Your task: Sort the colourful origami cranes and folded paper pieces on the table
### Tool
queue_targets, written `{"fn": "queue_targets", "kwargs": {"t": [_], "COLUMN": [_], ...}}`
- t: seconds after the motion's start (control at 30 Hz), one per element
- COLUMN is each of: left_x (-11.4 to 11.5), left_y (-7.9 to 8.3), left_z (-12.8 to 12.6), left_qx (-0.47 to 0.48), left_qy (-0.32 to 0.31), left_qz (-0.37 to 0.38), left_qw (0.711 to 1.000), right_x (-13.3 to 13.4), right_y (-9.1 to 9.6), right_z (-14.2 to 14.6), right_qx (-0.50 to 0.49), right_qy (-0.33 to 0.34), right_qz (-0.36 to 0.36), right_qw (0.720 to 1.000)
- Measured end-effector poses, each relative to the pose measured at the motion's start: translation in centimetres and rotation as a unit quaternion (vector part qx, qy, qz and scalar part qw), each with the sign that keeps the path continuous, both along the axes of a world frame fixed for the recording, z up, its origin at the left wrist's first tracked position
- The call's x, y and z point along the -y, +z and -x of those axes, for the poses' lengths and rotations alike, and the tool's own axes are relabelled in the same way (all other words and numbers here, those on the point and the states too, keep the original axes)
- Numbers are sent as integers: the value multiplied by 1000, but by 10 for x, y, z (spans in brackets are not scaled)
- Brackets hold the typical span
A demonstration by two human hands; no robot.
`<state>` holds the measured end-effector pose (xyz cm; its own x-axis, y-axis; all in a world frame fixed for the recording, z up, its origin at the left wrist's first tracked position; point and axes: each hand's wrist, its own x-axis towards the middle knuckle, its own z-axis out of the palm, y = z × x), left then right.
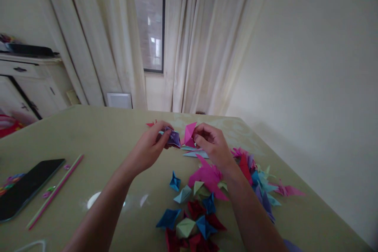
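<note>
My left hand (150,145) pinches a purple folded paper piece (175,138) between thumb and fingers, above the far part of the table. Just to its right, my right hand (215,143) grips a bright pink folded paper piece (189,134) by its right side. The two pieces are close together; whether they touch is hard to tell. Beneath them lie light blue folded papers (196,152), partly hidden. Nearer to me sit several small origami pieces, among them a blue one (175,181), a pale green one (186,227) and a large magenta one (206,177).
More colourful origami (262,181) is heaped beyond my right forearm. On the left of the table (97,138) lie a black phone (32,185) and a pink and green stick (56,192). Curtains (206,39) hang behind, and a wall (310,67) runs along the right.
</note>
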<state>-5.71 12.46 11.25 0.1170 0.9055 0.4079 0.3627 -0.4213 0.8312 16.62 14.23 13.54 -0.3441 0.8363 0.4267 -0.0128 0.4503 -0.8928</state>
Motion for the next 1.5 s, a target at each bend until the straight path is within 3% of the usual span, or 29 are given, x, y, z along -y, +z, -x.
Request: {"fn": "queue_targets", "kwargs": {"t": [0.1,0.47,0.77,1.07,1.2,1.5], "left_x": [11,21,27,33,34,37], "left_y": [10,15,23,27,28,28], "left_z": [-8,-22,-24,-25,-26,-31], "left_qx": [34,51,14,-27,-52,-96], "left_qy": [-10,31,20,6,30,106], "left_qz": [-4,-39,-59,-58,-83,-140], "left_qw": [999,997,998,998,995,980], "right_x": [4,27,17,16,18,24], "right_y": [7,16,13,14,16,17], "right_z": [-7,5,-8,-10,-9,-8], "right_qx": [9,124,89,117,113,109], "right_qy": [-16,-69,-55,-33,-2,-3], "right_qz": [-35,-118,-95,-81,-76,-79], "right_qw": [999,983,990,989,991,991]}}
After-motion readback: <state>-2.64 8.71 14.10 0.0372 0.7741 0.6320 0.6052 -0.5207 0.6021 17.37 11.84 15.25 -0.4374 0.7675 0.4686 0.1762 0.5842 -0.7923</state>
